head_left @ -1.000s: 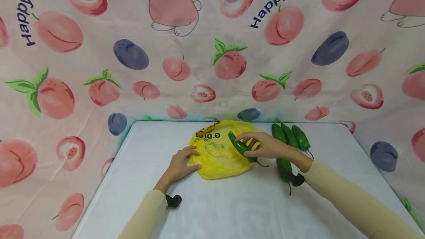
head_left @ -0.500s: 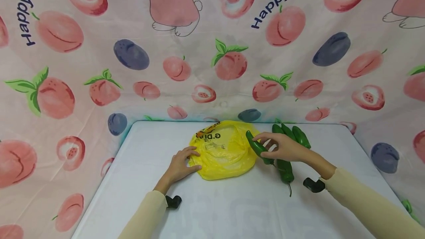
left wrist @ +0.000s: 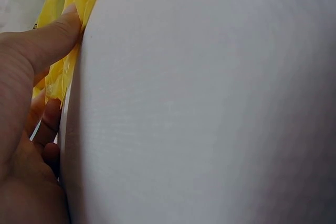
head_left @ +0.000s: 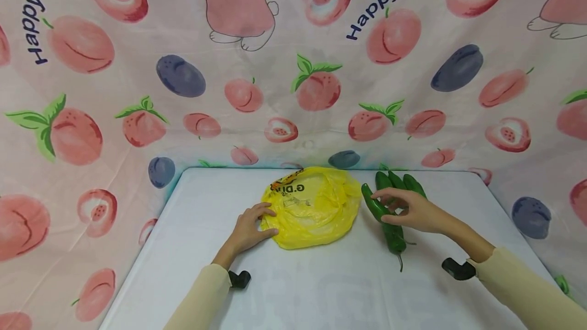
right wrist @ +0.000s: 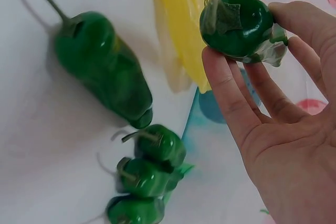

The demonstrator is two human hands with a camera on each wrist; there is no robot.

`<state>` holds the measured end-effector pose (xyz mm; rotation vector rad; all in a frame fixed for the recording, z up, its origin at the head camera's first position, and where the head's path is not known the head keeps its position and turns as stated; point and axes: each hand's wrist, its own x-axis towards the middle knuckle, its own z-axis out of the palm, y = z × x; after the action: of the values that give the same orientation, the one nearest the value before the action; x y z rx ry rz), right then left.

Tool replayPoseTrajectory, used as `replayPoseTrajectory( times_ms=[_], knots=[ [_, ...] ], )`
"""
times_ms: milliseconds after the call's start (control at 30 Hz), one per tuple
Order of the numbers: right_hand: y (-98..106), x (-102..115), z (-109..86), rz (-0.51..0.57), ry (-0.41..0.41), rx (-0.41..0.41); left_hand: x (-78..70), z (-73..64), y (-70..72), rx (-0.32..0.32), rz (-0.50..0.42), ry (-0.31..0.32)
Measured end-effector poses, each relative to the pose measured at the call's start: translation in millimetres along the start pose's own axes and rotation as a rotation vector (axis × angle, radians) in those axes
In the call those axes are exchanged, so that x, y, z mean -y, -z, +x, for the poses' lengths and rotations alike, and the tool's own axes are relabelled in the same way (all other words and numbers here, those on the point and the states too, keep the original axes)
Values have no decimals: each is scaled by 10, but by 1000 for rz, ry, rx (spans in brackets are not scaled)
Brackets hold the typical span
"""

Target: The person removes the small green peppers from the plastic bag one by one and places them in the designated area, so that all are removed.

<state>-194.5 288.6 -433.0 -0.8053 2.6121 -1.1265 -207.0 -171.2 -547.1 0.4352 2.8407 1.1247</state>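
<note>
In the head view, my right hand (head_left: 415, 210) pinches a green chili pepper (head_left: 371, 202) between thumb and fingers, right of a yellow plastic bag (head_left: 316, 223). Seen stem end on in the right wrist view, the held pepper (right wrist: 231, 27) has the thumb on one side and fingertips on the other. A second green pepper (head_left: 395, 241) lies on the table below that hand. Three more peppers (right wrist: 160, 145) lie side by side behind it. My left hand (head_left: 249, 225) rests at the bag's left edge, thumb and fingers apart; the left wrist view shows its thumb (left wrist: 60, 38) against the yellow plastic.
A white table (head_left: 298, 289) carries the bag and peppers. Behind it and along its sides hangs a pink cloth (head_left: 257, 141) printed with peaches. A black wrist device (head_left: 458, 269) is worn near the right sleeve, another (head_left: 240, 279) near the left.
My right hand has moved rightward with the pepper, from over the bag to beside the other peppers. The left hand and the bag stay where they were.
</note>
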Motion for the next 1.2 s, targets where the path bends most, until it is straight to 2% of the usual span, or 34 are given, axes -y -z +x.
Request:
replayPoseTrajectory(
  times_ms=[367,900,1200],
  knots=[
    [73,-49,-270,2,-59,-36,8,-1,-10,-5,-1,-2],
    [93,-262,-602,0,-70,-108,-12,-5,7,0,-8,2],
    [79,-371,-772,43,-93,-131,-30,-9,20,2,-6,-2]
  ],
)
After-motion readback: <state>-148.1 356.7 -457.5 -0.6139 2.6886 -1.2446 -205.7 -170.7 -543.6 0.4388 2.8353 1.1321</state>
